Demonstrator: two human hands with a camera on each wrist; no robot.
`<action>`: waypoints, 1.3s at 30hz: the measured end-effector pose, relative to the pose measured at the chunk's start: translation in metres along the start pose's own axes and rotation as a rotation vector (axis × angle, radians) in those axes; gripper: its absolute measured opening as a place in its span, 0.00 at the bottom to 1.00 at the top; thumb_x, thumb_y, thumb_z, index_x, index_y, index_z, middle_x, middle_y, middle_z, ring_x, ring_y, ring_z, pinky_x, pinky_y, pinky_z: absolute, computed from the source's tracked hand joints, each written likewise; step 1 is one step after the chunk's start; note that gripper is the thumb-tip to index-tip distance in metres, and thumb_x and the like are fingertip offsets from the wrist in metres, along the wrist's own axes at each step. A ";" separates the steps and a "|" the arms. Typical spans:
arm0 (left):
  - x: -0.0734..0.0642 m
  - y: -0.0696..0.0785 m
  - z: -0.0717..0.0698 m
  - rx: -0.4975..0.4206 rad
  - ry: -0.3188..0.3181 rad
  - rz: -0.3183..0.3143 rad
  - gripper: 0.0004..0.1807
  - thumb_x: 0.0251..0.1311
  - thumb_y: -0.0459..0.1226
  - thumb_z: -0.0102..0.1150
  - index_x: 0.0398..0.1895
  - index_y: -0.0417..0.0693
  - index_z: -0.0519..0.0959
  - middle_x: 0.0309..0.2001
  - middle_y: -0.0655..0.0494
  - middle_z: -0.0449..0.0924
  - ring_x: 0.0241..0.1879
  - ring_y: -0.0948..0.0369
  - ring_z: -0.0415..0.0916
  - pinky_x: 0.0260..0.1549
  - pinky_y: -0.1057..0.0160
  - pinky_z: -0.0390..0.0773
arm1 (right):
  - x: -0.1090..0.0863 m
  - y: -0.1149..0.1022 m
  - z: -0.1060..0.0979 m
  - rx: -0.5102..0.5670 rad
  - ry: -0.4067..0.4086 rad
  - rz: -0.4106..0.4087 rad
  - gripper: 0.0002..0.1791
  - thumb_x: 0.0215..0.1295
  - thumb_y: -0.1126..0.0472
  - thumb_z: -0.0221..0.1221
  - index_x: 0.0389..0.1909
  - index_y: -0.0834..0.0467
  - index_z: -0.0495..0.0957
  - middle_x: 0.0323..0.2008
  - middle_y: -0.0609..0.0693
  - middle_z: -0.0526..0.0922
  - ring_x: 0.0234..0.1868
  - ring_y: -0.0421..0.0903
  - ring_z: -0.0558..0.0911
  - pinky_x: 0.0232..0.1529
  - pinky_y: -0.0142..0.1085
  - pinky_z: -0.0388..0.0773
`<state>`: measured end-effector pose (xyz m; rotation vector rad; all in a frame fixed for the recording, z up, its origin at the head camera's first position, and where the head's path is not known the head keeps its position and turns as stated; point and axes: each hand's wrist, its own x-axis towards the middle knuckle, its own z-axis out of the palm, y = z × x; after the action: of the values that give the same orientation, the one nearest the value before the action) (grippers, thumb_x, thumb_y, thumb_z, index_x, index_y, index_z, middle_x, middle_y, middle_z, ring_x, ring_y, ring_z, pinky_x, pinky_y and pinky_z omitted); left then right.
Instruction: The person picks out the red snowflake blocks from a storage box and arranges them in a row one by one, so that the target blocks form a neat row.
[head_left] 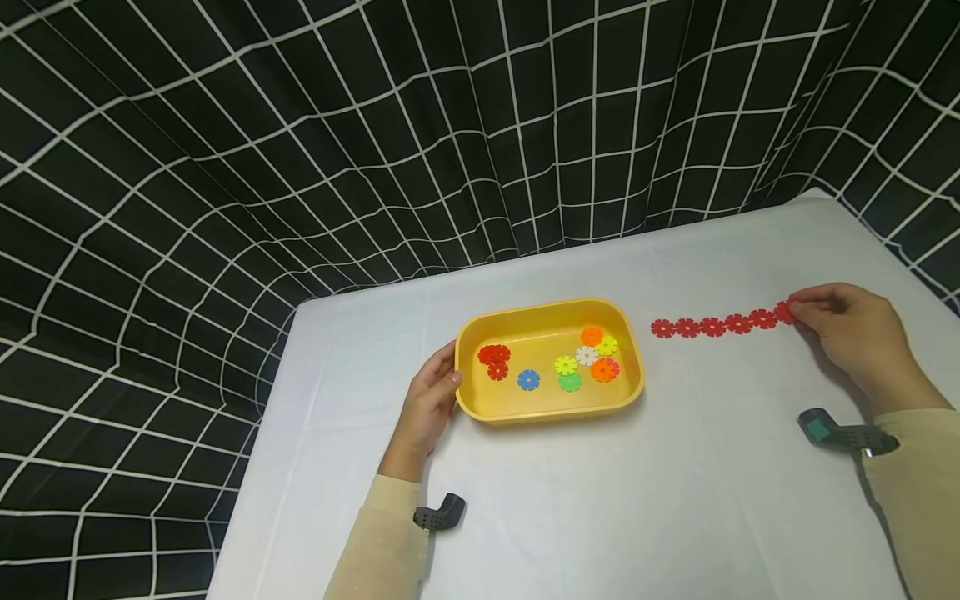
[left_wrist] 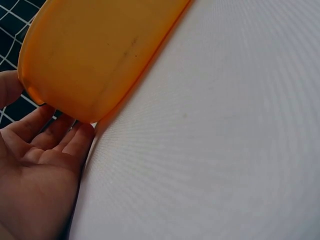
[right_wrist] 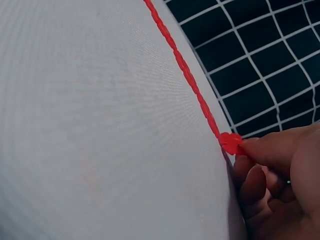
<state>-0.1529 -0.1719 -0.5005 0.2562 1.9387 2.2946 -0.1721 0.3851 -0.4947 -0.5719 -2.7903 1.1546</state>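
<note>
My left hand (head_left: 429, 404) grips the left end of a yellow plastic tray (head_left: 547, 417), thumb at the rim. The left wrist view shows the fingertips (left_wrist: 86, 131) against the tray's (left_wrist: 100, 55) outer wall. Off to the right, my right hand (head_left: 855, 333) pinches a red notched disc (right_wrist: 231, 143) between thumb and fingers. That disc is at the right end of a row of several red snowflake discs (head_left: 712, 327). In the right wrist view the row (right_wrist: 187, 75) appears edge-on, a thin red line along the white surface, while the pinched disc is tilted up.
Inside the tray lie a cluster of red discs (head_left: 495, 355), a blue disc (head_left: 528, 380), a white disc (head_left: 587, 356), a green disc (head_left: 570, 382), orange discs (head_left: 603, 371) and yellow ones (head_left: 566, 364). A white cloth covers the table (head_left: 600, 500). Behind hangs a black gridded curtain (head_left: 420, 125).
</note>
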 end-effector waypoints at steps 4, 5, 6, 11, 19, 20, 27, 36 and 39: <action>0.000 0.001 0.000 -0.009 -0.006 0.005 0.29 0.79 0.28 0.48 0.81 0.35 0.67 0.79 0.43 0.68 0.78 0.48 0.65 0.74 0.55 0.69 | 0.000 -0.001 0.000 -0.003 -0.007 0.004 0.29 0.88 0.49 0.51 0.72 0.69 0.73 0.68 0.73 0.73 0.67 0.71 0.73 0.69 0.52 0.78; 0.000 0.001 0.000 -0.012 -0.009 0.007 0.29 0.79 0.28 0.48 0.81 0.35 0.66 0.79 0.42 0.68 0.78 0.47 0.65 0.74 0.55 0.68 | 0.000 -0.001 -0.001 -0.003 -0.009 0.006 0.29 0.88 0.50 0.51 0.72 0.69 0.73 0.68 0.73 0.73 0.67 0.71 0.72 0.69 0.53 0.77; 0.000 0.001 0.001 -0.013 -0.009 0.007 0.29 0.78 0.28 0.48 0.81 0.34 0.66 0.79 0.42 0.68 0.78 0.47 0.65 0.74 0.55 0.68 | 0.000 -0.001 -0.001 -0.003 -0.011 0.007 0.28 0.88 0.50 0.51 0.72 0.69 0.73 0.68 0.73 0.73 0.67 0.71 0.72 0.68 0.51 0.78; 0.000 0.002 0.001 -0.010 -0.003 0.002 0.29 0.78 0.29 0.49 0.81 0.35 0.67 0.79 0.43 0.68 0.78 0.48 0.65 0.74 0.55 0.69 | 0.000 0.000 -0.003 -0.001 -0.020 0.012 0.28 0.88 0.51 0.51 0.71 0.70 0.74 0.68 0.74 0.73 0.66 0.70 0.74 0.58 0.34 0.84; 0.000 0.001 0.000 -0.003 -0.007 0.006 0.29 0.79 0.29 0.48 0.81 0.35 0.66 0.79 0.43 0.68 0.78 0.48 0.64 0.74 0.55 0.69 | 0.000 0.000 -0.002 0.002 -0.020 0.021 0.28 0.88 0.51 0.50 0.72 0.70 0.73 0.68 0.74 0.73 0.66 0.70 0.75 0.64 0.46 0.82; 0.000 0.001 0.000 -0.004 -0.009 0.008 0.29 0.79 0.29 0.48 0.81 0.35 0.66 0.79 0.42 0.68 0.78 0.48 0.64 0.74 0.55 0.69 | 0.001 0.000 -0.002 0.002 -0.019 0.021 0.28 0.88 0.51 0.50 0.72 0.70 0.73 0.68 0.74 0.73 0.65 0.70 0.75 0.64 0.46 0.82; -0.001 0.002 0.000 -0.005 -0.004 0.002 0.29 0.79 0.29 0.49 0.81 0.36 0.67 0.79 0.43 0.68 0.78 0.48 0.65 0.73 0.56 0.69 | 0.002 0.000 0.000 0.013 -0.010 0.033 0.30 0.89 0.49 0.49 0.73 0.71 0.72 0.69 0.74 0.72 0.67 0.71 0.74 0.70 0.61 0.74; 0.000 0.000 0.000 -0.002 0.001 0.004 0.29 0.79 0.29 0.48 0.81 0.36 0.67 0.78 0.43 0.69 0.78 0.48 0.65 0.73 0.56 0.70 | 0.001 -0.002 -0.003 0.081 0.015 0.045 0.33 0.88 0.47 0.48 0.75 0.71 0.69 0.67 0.71 0.75 0.51 0.52 0.80 0.36 0.17 0.78; 0.000 -0.001 0.000 -0.003 0.002 0.003 0.29 0.79 0.29 0.49 0.81 0.35 0.67 0.78 0.43 0.69 0.78 0.48 0.65 0.73 0.56 0.69 | -0.003 -0.004 -0.004 0.112 0.021 0.040 0.34 0.88 0.45 0.47 0.75 0.70 0.69 0.66 0.68 0.75 0.48 0.46 0.78 0.33 0.15 0.75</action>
<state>-0.1534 -0.1719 -0.5010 0.2575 1.9369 2.3007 -0.1702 0.3838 -0.4887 -0.6285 -2.6873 1.2947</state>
